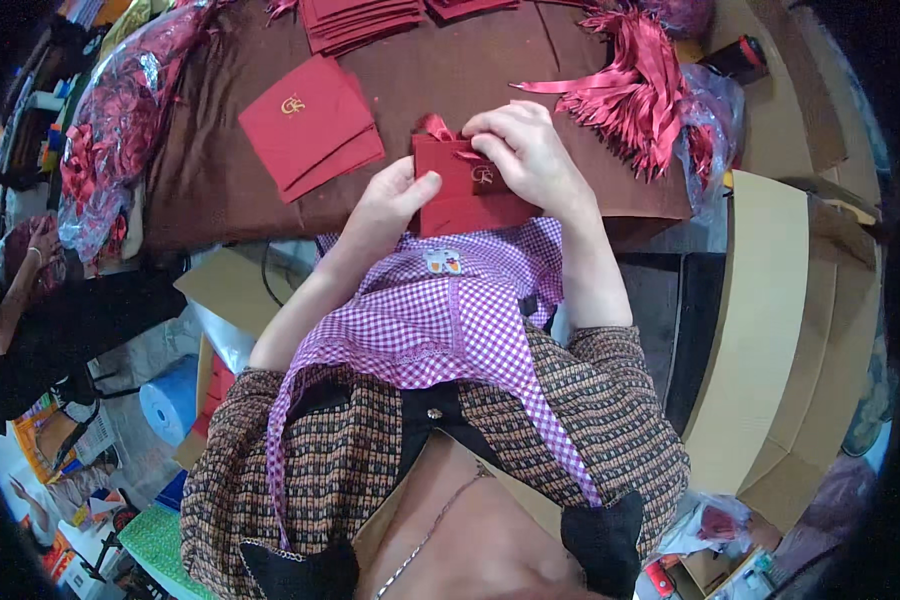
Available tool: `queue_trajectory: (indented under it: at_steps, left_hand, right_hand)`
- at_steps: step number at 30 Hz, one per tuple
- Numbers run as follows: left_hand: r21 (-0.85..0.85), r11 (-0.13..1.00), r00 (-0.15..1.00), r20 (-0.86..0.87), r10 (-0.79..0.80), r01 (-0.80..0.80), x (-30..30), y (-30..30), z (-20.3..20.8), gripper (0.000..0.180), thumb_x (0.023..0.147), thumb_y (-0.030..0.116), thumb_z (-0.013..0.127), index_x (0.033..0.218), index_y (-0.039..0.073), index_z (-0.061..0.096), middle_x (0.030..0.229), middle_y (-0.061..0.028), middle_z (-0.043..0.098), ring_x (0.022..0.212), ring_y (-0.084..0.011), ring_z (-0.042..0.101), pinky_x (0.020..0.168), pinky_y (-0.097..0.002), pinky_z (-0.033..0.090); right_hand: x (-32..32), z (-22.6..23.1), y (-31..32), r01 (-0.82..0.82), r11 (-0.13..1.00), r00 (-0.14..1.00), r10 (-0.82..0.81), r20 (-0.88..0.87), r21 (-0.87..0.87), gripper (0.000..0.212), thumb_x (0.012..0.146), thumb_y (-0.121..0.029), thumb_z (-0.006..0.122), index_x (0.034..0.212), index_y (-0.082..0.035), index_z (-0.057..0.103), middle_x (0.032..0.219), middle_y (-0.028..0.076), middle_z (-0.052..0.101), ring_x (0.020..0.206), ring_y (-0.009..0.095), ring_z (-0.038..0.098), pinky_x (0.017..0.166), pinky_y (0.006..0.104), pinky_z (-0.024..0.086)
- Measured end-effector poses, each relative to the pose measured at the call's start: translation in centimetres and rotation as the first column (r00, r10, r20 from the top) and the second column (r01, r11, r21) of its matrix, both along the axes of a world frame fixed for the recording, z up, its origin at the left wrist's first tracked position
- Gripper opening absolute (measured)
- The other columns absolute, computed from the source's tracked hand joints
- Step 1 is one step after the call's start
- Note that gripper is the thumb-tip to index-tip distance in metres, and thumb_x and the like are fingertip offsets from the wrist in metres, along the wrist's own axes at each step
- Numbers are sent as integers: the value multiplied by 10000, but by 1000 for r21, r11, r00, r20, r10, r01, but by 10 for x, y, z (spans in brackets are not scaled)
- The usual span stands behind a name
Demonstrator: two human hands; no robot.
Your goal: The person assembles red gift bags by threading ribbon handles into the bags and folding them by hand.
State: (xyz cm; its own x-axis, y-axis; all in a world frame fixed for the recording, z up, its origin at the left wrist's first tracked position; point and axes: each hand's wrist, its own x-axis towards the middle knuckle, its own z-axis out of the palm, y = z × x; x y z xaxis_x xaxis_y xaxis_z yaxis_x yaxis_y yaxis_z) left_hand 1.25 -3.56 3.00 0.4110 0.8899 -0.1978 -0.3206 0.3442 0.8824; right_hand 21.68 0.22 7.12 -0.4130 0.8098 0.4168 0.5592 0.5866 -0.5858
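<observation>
— Hidden parts?
— Left hand (395,198): fingers behind the red bag (445,188). Right hand (523,152) covers the bag's two-o'clock corner.
— Cut off or indistinct?
— Red stack (365,25) near twelve o'clock, cut by the top edge. Clutter (82,548) at eight o'clock, too small to identify.

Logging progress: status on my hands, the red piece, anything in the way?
Left hand grips red piece; right hand at its ribbon; overlapping red squares left, not obstructing.

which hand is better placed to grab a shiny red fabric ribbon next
Probably the right hand: nearer the ribbon heap, though both it and the left hand touch the rectangular red cardboard piece.
</observation>
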Motion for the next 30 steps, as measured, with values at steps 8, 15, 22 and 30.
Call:
queue_trajectory:
  at_steps: [8,15,22,30]
  left_hand:
    - [244,959,929,-366,-46,144,0,-3,4,249,945,92,485,1141,-32,575,987,-36,634,905,-81,557,824,-244,461]
    - [-28,1000,1000,10,-7,8,-11,-2,3,261,947,100,480,1162,-28,554,1079,-96,634,949,-145,609,849,-284,483]
    - [-27,999,997,65,39,-37,-23,11,-1,222,935,90,496,1113,-25,562,1044,-93,639,914,-138,613,832,-284,491]
    - [-86,994,991,114,73,-63,-19,16,12,260,926,82,516,1150,-47,544,1074,-127,631,970,-182,616,857,-308,496]
  right_hand:
    - [-11,2,13,-119,992,987,113,-117,-46,147,791,-159,659,822,-16,667,776,95,642,704,218,605,670,333,462]
    - [18,4,25,-259,836,917,54,-396,-484,201,885,-139,574,968,22,662,891,53,680,848,107,615,780,248,478]
    - [63,-20,25,-267,792,958,158,-238,-550,210,909,-171,543,904,13,644,843,14,653,823,90,584,766,243,463]
    - [57,-33,20,8,902,915,-181,-361,-431,174,886,-145,570,845,9,640,788,24,633,753,118,586,693,265,460]
